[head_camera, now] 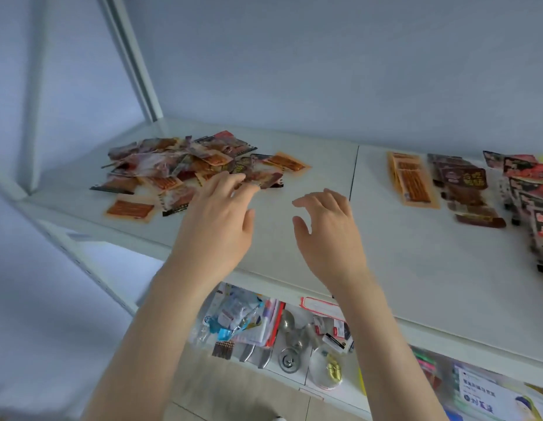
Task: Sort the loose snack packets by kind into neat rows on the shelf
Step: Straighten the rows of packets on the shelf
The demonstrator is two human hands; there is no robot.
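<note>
White shelf board carries a jumbled heap of orange-brown plastic snack packets and sorted packet rows; left hand and right hand hover with fingers spread, holding nothing.

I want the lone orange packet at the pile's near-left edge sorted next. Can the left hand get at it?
Probably yes: the orange packet lies flat with nothing on top, and the left hand, open, is close by on its right.
</note>
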